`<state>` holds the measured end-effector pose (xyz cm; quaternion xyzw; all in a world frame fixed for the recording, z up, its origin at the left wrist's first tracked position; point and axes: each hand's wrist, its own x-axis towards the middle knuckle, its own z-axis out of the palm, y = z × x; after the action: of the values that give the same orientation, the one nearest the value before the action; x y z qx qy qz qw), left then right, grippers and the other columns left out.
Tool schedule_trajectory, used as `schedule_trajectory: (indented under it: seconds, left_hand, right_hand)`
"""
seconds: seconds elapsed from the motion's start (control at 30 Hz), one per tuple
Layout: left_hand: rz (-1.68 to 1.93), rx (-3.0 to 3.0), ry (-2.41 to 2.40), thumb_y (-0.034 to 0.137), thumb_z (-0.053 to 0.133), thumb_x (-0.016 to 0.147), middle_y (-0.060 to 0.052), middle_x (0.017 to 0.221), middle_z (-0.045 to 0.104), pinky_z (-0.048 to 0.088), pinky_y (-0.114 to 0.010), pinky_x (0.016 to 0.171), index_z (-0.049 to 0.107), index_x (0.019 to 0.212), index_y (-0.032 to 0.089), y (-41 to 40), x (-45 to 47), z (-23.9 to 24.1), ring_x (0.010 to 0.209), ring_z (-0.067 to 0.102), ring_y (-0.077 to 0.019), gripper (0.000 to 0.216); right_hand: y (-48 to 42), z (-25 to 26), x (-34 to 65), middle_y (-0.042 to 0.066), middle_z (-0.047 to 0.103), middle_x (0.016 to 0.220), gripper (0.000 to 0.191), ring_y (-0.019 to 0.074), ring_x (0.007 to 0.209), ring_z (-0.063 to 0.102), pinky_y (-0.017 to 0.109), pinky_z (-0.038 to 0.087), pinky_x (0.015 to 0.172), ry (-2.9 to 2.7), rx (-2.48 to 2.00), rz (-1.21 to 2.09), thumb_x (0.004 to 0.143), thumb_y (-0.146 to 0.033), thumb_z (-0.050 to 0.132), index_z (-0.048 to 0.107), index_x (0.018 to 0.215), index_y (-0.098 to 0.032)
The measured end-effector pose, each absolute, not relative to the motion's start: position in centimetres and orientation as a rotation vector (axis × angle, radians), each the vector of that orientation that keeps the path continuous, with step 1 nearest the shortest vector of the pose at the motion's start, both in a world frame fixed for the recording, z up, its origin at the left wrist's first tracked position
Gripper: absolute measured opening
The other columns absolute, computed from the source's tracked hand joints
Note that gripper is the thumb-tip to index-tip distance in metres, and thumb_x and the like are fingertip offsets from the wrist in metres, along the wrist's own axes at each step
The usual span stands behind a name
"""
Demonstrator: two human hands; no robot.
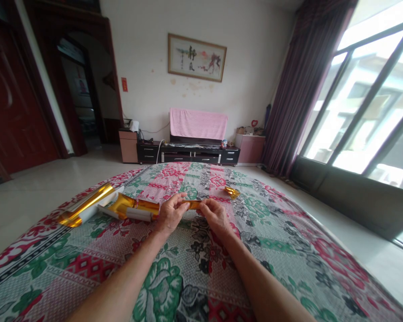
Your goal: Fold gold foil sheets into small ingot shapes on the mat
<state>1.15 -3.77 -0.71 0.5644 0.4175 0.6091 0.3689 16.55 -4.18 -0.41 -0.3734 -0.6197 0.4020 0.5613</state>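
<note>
Both my hands pinch a small folded strip of gold foil paper (191, 204) over the flowered cloth (201, 268). My left hand (170, 213) grips its left end with closed fingers. My right hand (215, 214) grips its right end, thumb and fingers pressed together. Left of my hands lies a stack of gold foil sheets (97, 205) with white backing showing. A small folded gold piece (232, 192) rests on the cloth beyond my right hand.
The cloth covers a surface that runs toward a low black TV cabinet (195, 154) with a pink cover (198, 124). A dark wooden door (13, 112) stands at left, tall windows with curtains (302, 89) at right. Tiled floor (36, 188) surrounds the cloth.
</note>
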Motion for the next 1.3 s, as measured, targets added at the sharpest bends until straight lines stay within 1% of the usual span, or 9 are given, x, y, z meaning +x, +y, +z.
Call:
schedule_trajectory:
  seconds: [0.1, 0.33, 0.5, 0.63, 0.73, 0.93, 1.0, 1.13, 1.3]
  left_hand:
    - [1.553, 1.448, 1.062, 0.03, 0.062, 0.066, -0.002, 0.077, 0.064, 0.048, -0.023, 0.064, 0.057, 0.106, 0.014, -3.81, 1.18, -0.63, 0.065, 0.059, -0.0124, 0.043]
    - [1.553, 1.468, 1.067, 0.03, 0.061, 0.067, -0.004, 0.081, 0.065, 0.048, -0.024, 0.065, 0.058, 0.105, 0.013, -3.89, 1.14, -0.6, 0.066, 0.059, -0.0125, 0.042]
    - [1.552, 1.493, 1.095, 0.031, 0.061, 0.067, -0.004, 0.08, 0.066, 0.049, -0.024, 0.066, 0.058, 0.104, 0.013, -3.89, 1.05, -0.62, 0.065, 0.06, -0.0127, 0.041]
    - [1.555, 1.51, 1.135, 0.032, 0.061, 0.067, -0.005, 0.082, 0.067, 0.049, -0.025, 0.069, 0.06, 0.103, 0.014, -3.81, 0.96, -0.77, 0.069, 0.061, -0.0142, 0.04]
    - [1.564, 1.521, 1.15, 0.032, 0.061, 0.067, -0.005, 0.084, 0.067, 0.049, -0.026, 0.071, 0.061, 0.103, 0.015, -3.74, 0.93, -0.85, 0.073, 0.062, -0.0154, 0.04]
    - [1.565, 1.488, 1.138, 0.032, 0.063, 0.065, -0.005, 0.08, 0.067, 0.049, -0.026, 0.071, 0.063, 0.101, 0.014, -3.74, 1.0, -0.75, 0.072, 0.062, -0.0158, 0.04]
    - [1.569, 1.492, 1.133, 0.032, 0.063, 0.065, -0.005, 0.08, 0.068, 0.049, -0.025, 0.07, 0.063, 0.1, 0.015, -3.82, 1.03, -0.68, 0.071, 0.062, -0.0156, 0.039]
    - [1.56, 1.502, 1.122, 0.032, 0.062, 0.067, -0.004, 0.08, 0.067, 0.049, -0.024, 0.069, 0.063, 0.1, 0.015, -3.97, 1.03, -0.54, 0.071, 0.062, -0.015, 0.038]
    - [1.557, 1.483, 1.115, 0.032, 0.062, 0.066, -0.004, 0.079, 0.067, 0.049, -0.025, 0.07, 0.062, 0.101, 0.014, -3.94, 1.03, -0.55, 0.071, 0.062, -0.0152, 0.039]
  right_hand:
    - [-4.33, -0.22, 16.44, -0.001, 0.056, 0.061, 0.024, 0.0107, 0.056, 0.053, 0.023, 0.044, 0.056, -1.43, -0.882, 0.973, 0.071, -0.04, 0.057, 0.054, 0.071, -0.016]
    - [-4.48, -0.01, 16.27, -0.001, 0.059, 0.064, 0.022, 0.0106, 0.057, 0.056, 0.022, 0.044, 0.056, -1.358, -0.863, 1.034, 0.07, -0.037, 0.06, 0.055, 0.075, -0.016]
    - [-4.57, 0.08, 16.16, -0.002, 0.06, 0.063, 0.024, 0.0101, 0.056, 0.057, 0.022, 0.045, 0.056, -1.317, -0.862, 1.065, 0.067, -0.039, 0.063, 0.055, 0.074, -0.017]
    - [-4.52, 0.0, 16.17, -0.001, 0.061, 0.063, 0.027, 0.0108, 0.055, 0.058, 0.022, 0.047, 0.055, -1.319, -0.87, 1.054, 0.067, -0.04, 0.063, 0.055, 0.075, -0.016]
    - [-4.39, -0.16, 16.19, -0.001, 0.061, 0.066, 0.026, 0.0108, 0.057, 0.059, 0.023, 0.048, 0.056, -1.316, -0.856, 1.058, 0.067, -0.04, 0.063, 0.054, 0.076, -0.017]
    - [-4.26, -0.31, 16.16, -0.001, 0.063, 0.07, 0.026, 0.0109, 0.059, 0.06, 0.024, 0.05, 0.06, -1.299, -0.848, 1.071, 0.067, -0.039, 0.064, 0.053, 0.077, -0.017]
    - [-4.28, -0.31, 16.19, 0.0, 0.064, 0.071, 0.027, 0.011, 0.059, 0.061, 0.025, 0.051, 0.061, -1.29, -0.834, 1.076, 0.067, -0.038, 0.064, 0.053, 0.081, -0.017]
    - [-4.43, -0.16, 16.28, 0.001, 0.066, 0.07, 0.036, 0.0127, 0.06, 0.062, 0.026, 0.051, 0.061, -1.298, -0.843, 1.062, 0.067, -0.038, 0.064, 0.052, 0.094, -0.017]
    - [-4.81, 0.4, 16.24, 0.001, 0.067, 0.071, 0.038, 0.0139, 0.061, 0.063, 0.028, 0.052, 0.062, -1.292, -0.868, 1.09, 0.064, -0.04, 0.065, 0.055, 0.092, -0.017]
